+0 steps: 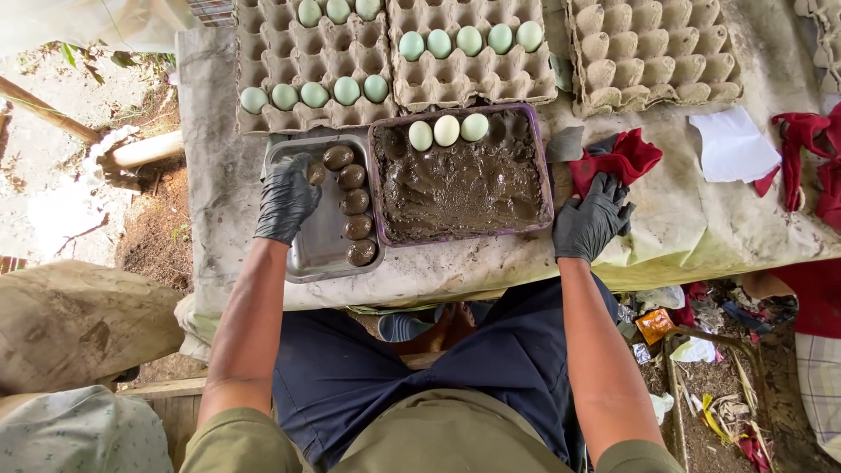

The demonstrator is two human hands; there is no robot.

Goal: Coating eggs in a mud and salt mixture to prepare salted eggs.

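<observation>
While a mud-coated egg (315, 173) sits at the top left of the metal tray (302, 258), the left hand (286, 200), black-gloved, curls its fingers round it, pinching it vs. the tray floor. Five more coated eggs (355, 202) run in a column just right of it, same tray. Right hand (592, 216), also gloved, lies spread, palm down, on a red cloth (626, 158) at the tabletop (692, 219) edge. Btw. the hands: purple-rimmed tray of dark mud (464, 188) w/ three pale eggs (447, 130) along its far side. Beyond, cardboard egg cartons (653, 48), some holding pale green eggs (469, 40).
</observation>
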